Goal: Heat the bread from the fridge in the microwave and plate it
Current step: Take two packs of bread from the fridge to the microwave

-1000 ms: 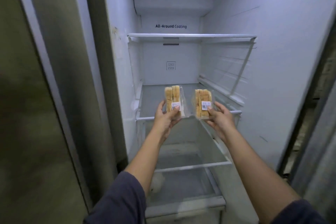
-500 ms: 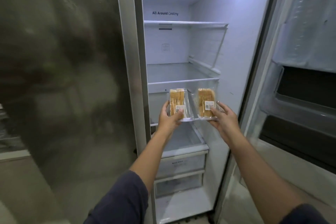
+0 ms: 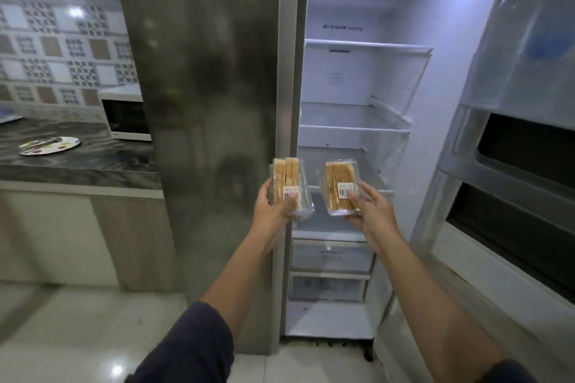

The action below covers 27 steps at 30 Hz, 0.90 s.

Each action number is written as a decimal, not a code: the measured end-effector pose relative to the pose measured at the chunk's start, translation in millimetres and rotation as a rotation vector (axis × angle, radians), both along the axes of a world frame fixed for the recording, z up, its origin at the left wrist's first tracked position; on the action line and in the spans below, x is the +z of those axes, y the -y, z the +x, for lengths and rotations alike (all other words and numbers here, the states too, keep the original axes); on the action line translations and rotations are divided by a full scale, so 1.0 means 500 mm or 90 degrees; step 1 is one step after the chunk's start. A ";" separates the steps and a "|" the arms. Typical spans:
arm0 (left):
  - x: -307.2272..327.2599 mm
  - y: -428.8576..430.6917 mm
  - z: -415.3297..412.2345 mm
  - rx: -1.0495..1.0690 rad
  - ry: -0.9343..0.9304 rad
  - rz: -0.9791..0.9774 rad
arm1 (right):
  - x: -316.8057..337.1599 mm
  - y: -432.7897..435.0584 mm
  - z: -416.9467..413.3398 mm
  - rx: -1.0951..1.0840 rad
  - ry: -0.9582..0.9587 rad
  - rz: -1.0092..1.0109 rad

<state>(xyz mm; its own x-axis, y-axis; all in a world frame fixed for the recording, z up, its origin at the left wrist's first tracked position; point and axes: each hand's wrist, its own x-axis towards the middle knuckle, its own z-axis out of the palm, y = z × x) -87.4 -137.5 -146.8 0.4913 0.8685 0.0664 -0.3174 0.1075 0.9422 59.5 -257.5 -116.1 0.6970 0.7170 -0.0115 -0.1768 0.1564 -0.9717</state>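
My left hand (image 3: 273,210) grips a clear plastic pack of sliced bread (image 3: 287,179), held upright in front of the shut left fridge door. My right hand (image 3: 371,211) grips a second clear bread pack (image 3: 337,179) with a barcode label, in front of the open fridge compartment (image 3: 351,121). A white microwave (image 3: 124,112) stands on the dark counter at the left, partly hidden by the fridge. A white patterned plate (image 3: 49,146) with a utensil on it lies on that counter.
The open right fridge door (image 3: 513,133) with its bins stands close at the right. The steel left door (image 3: 205,102) fills the middle. A dark marble counter (image 3: 77,164) with cabinets below runs along the left. Pale glossy floor lies below.
Both hands have drawn the bread packs out of the fridge and back toward me. The view has pulled away and swung left, bringing the counter, microwave and plate into sight.
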 end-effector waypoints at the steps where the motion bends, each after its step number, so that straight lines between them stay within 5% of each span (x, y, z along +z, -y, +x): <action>1: -0.001 0.010 -0.031 0.017 0.006 -0.004 | -0.001 -0.002 -0.021 0.016 -0.012 0.000; 14: -0.012 -0.103 -0.494 0.255 0.030 -0.021 | -0.005 -0.242 -0.412 0.249 -0.020 0.006; 27: -0.015 -0.509 -0.955 0.371 0.052 -0.056 | -0.034 -0.758 -0.854 0.381 -0.042 0.005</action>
